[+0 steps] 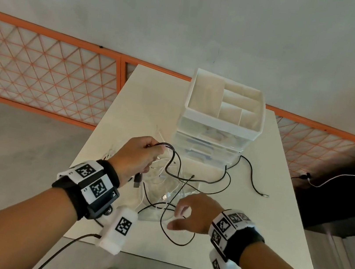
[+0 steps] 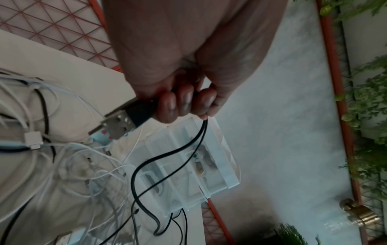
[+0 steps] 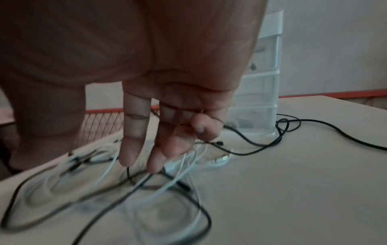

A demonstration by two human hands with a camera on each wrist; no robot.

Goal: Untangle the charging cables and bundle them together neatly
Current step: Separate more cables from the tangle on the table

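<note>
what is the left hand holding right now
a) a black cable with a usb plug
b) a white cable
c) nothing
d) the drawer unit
a: in the left wrist view the left hand has its fingers curled round the black cable, with the usb plug sticking out beside the fingertips; the white cables lie on the table below.

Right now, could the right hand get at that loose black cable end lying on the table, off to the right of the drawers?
Probably yes. The right hand is open and holds nothing, and the table between it and the black cable end looks bare. The drawer unit stands off to the side.
</note>
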